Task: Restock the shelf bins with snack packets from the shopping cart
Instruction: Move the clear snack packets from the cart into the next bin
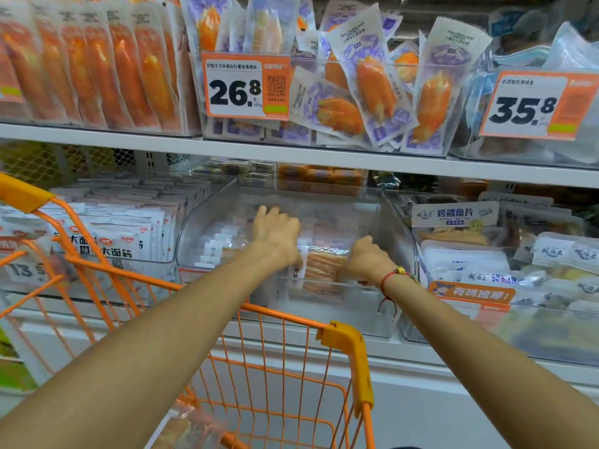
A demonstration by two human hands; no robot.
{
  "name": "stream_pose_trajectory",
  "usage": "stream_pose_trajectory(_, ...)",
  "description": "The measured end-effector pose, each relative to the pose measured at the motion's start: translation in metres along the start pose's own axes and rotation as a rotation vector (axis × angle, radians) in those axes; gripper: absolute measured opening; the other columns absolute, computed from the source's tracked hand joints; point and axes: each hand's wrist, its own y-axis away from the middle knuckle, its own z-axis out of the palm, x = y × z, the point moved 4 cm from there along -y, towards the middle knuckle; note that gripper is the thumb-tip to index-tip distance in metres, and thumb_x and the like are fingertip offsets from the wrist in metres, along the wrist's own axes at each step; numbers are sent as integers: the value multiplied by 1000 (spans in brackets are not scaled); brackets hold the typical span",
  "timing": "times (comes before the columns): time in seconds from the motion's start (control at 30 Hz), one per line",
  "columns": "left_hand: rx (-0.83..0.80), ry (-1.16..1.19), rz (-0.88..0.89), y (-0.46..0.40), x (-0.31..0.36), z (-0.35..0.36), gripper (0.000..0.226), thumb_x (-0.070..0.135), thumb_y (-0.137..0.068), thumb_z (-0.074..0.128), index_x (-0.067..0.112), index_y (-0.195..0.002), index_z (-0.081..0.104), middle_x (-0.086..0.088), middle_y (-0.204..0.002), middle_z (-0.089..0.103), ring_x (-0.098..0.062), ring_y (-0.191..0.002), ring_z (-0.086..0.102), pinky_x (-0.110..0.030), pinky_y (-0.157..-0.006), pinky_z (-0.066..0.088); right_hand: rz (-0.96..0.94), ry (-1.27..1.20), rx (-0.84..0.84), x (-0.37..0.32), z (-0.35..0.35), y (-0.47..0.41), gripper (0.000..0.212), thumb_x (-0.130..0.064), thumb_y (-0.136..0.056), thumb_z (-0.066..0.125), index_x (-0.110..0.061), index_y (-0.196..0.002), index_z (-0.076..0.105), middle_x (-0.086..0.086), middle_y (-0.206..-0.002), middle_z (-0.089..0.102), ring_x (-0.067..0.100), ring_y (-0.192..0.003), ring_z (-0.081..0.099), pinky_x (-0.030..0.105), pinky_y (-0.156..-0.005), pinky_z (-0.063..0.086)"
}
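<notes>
Seen from the person's head, both bare arms reach forward over an orange shopping cart (201, 306) into a clear shelf bin (207, 222) at the middle of the lower shelf. The left hand (275, 231) is deeper in the bin, its fingers loosely extended toward the far wall and gripping nothing that can be seen. The right hand (364, 259) is nearer, at the bin's front edge, knuckles up; its fingers curl down out of sight, so whether it grasps anything cannot be told.

Between the two hands stands a snack packet (324, 267), upright with its long axis vertical, pale orange slices showing through its clear face. It touches or nearly touches the right hand on that hand's left side, so the right hand is the closer one. More packets stand in rows on the bin's left side.

At the near bottom, a blurred packet (191, 429) lies in the cart's basket, probably still to be shelved.
</notes>
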Motion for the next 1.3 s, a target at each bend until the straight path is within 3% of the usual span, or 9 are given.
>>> stream_pose_trajectory(0.1, 28, -40, 51, 1, 3, 1, 64, 59, -74, 68, 20, -122, 54, -2, -129, 54, -22, -127, 38, -36, -103, 27, -82, 61, 73, -4, -2, -2, 91, -11, -85, 64, -8, -148, 0, 21, -130, 50, 37, -112, 56, 42, -90, 49)
stream_pose_trajectory(0.2, 67, -95, 105, 1, 8, 3, 61, 42, -78, 69, 18, -128, 46, -3, -132, 51, -22, -128, 37, -35, -104, 27, -173, 171, 135, -7, 1, -3, 74, -12, -87, 62, -15, -142, 14, 20, -126, 49, 38, -107, 57, 39, -78, 45)
stream_pose_trajectory(0.3, 43, -103, 103, 0, 10, 7, 64, 32, -78, 70, 15, -132, 40, -4, -134, 49, -22, -130, 37, -36, -105, 27, -169, 231, 113, -10, 3, -2, 69, -13, -87, 63, -13, -139, 18, 20, -127, 47, 37, -108, 56, 38, -77, 44)
stream_pose_trajectory(0.5, 72, -154, 95, -6, 14, -1, 62, 29, -77, 72, 14, -130, 44, -5, -133, 53, -23, -131, 37, -34, -104, 28, -169, 269, 184, -13, 1, -2, 72, -8, -87, 60, -6, -141, 13, 20, -131, 43, 39, -114, 54, 40, -84, 45)
stream_pose_trajectory(0.73, 22, -159, 87, -6, 15, -2, 70, 28, -76, 72, 13, -136, 38, -6, -136, 48, -23, -132, 35, -34, -105, 28, -139, 111, 13, -6, 5, -12, 83, -14, -79, 70, -15, -140, 14, 19, -126, 45, 38, -105, 58, 46, -87, 54)
stream_pose_trajectory(0.9, 23, -178, 115, 1, 14, -1, 70, 26, -81, 67, 13, -140, 32, -7, -141, 41, -24, -136, 28, -36, -106, 27, -167, 134, 24, -1, 2, -7, 73, -24, -83, 69, -17, -135, 18, 16, -120, 55, 35, -101, 61, 44, -86, 52)
stream_pose_trajectory(1.17, 120, -98, 106, 25, 5, -17, 62, 33, -84, 65, 13, -136, 37, -6, -139, 43, -24, -131, 34, -37, -104, 30, -349, 245, 310, -8, -19, 34, 54, -29, -92, 56, -14, -137, 30, 14, -134, 44, 38, -109, 57, 44, -84, 48)
stream_pose_trajectory(1.3, 188, 38, 103, 54, -12, -41, 52, 23, -88, 60, 19, -135, 41, -2, -136, 46, -23, -128, 37, -35, -100, 32, -523, 153, 415, -15, -35, 63, 43, -31, -92, 56, -18, -130, 41, 6, -121, 51, 30, -97, 59, 39, -73, 48)
